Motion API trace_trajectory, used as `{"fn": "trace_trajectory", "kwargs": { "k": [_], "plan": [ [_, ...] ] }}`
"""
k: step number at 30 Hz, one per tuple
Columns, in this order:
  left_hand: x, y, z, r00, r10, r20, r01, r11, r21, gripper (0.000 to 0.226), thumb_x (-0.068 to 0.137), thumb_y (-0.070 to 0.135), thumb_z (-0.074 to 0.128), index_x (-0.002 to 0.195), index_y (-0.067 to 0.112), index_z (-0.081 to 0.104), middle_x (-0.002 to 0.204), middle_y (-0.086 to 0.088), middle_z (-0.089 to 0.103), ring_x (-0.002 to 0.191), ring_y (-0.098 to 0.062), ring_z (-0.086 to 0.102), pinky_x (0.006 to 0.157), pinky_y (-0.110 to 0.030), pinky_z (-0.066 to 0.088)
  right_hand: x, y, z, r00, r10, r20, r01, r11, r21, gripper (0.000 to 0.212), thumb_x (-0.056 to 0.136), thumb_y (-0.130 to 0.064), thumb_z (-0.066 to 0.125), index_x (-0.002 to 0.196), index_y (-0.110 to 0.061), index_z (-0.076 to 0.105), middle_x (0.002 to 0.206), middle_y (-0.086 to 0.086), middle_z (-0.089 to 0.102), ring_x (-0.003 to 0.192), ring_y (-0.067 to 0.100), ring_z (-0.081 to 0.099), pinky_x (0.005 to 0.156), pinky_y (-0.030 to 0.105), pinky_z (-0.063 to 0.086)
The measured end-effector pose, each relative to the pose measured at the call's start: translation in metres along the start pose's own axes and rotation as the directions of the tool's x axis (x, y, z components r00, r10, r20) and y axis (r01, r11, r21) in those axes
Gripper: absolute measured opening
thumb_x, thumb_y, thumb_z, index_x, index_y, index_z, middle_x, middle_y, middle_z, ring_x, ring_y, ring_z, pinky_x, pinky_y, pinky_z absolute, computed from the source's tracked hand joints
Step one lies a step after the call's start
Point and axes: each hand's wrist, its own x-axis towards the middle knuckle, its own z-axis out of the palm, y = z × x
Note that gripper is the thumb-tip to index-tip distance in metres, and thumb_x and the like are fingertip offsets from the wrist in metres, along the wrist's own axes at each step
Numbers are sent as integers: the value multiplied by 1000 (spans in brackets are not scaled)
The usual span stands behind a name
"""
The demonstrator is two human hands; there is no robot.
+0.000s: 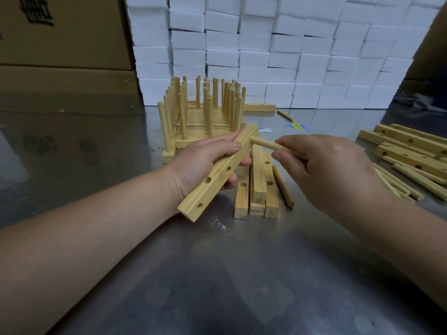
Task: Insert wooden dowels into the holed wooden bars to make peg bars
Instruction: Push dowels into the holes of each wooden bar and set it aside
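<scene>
Left hand (208,163) grips the pale square holed wooden bar (219,174) above the steel tabletop's (217,274) middle, right hand (321,165) pinches a round light wooden dowel (271,145) at its far-end hole — keep it square, push straight home!

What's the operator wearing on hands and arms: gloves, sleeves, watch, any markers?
Nothing worn shows. The left hand and right hand are bare, with no gloves, rings or tape visible. The left forearm and right forearm are bare up to the frame edge, with no sleeves, watch or wristband in view. The nails that show are trimmed short.
</scene>
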Motion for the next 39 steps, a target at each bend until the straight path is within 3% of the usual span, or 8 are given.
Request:
{"fn": "trace_trajectory", "kwargs": {
  "k": [10, 16, 23, 26, 29, 33, 36, 39],
  "plan": [
    [-3, 2, 0, 996, 81, -31, -75, 987, 142, 28, 89, 14, 51, 106, 35, 60, 76, -3, 71, 49, -9, 54, 59, -24, 53, -5, -1, 5, 994, 98, -46, -86, 971, 224, 38, 83, -43, 38, 90, -24, 70, 55, -2, 58, 48, 11, 48, 45, 22, 36],
    [-5, 5, 1, 990, 135, -40, -124, 968, 218, 30, 88, 17, 53, 108, 38, 60, 80, -1, 72, 53, -8, 56, 59, -21, 53, -2, 3, 12, 935, 342, 91, -321, 710, 627, 26, 89, -37, 51, 65, -35, 61, 40, -6, 41, 35, 0, 41, 31, 9, 27],
    [-5, 6, 6, 990, 139, 7, -139, 990, 25, 42, 71, 32, 58, 112, 30, 59, 84, -3, 72, 54, -10, 57, 59, -24, 53, 6, 7, 14, 904, 427, 39, -328, 629, 705, 17, 90, -36, 53, 76, -35, 62, 40, -22, 48, 40, -8, 46, 34, 3, 27],
    [-5, -1, 2, 990, 136, -25, -130, 976, 176, 42, 85, 30, 48, 126, 21, 52, 83, 0, 70, 58, -12, 57, 56, -23, 49, 8, 16, 14, 863, 506, 10, -362, 604, 710, 19, 90, -38, 52, 74, -37, 61, 41, -20, 46, 38, -5, 41, 35, 9, 31],
    [-5, -8, 0, 972, 217, -88, -148, 862, 485, 23, 94, 25, 46, 108, 26, 64, 73, 8, 66, 52, -6, 53, 53, -18, 46, 9, 24, 17, 850, 527, 30, -393, 594, 702, 17, 92, -36, 47, 93, -32, 63, 51, -12, 47, 43, 0, 40, 44, 20, 37],
    [0, -12, 0, 940, 266, -214, -150, 885, 441, 19, 96, 25, 45, 100, 27, 64, 66, 8, 63, 44, -3, 47, 46, -16, 42, 13, 24, 12, 881, 462, 108, -288, 339, 895, 33, 85, -23, 51, 114, -32, 39, 61, -7, 63, 47, 6, 48, 48, 21, 44],
    [3, -11, -5, 917, 247, -312, -142, 936, 322, 22, 97, 25, 43, 110, 25, 61, 65, 6, 62, 43, -6, 47, 45, -19, 41, 10, 28, 12, 876, 468, 113, -397, 570, 720, 29, 78, -23, 56, 104, -32, 48, 73, -6, 67, 50, 3, 53, 51, 23, 45],
    [5, -12, -7, 911, 242, -333, -159, 954, 256, 19, 97, 25, 45, 100, 38, 58, 59, 8, 63, 44, -7, 47, 46, -21, 41, 7, 34, 13, 901, 365, 236, -414, 886, 210, 16, 77, -43, 54, 79, -27, 59, 72, -10, 60, 63, 3, 54, 53, 24, 39]
  ]
}}
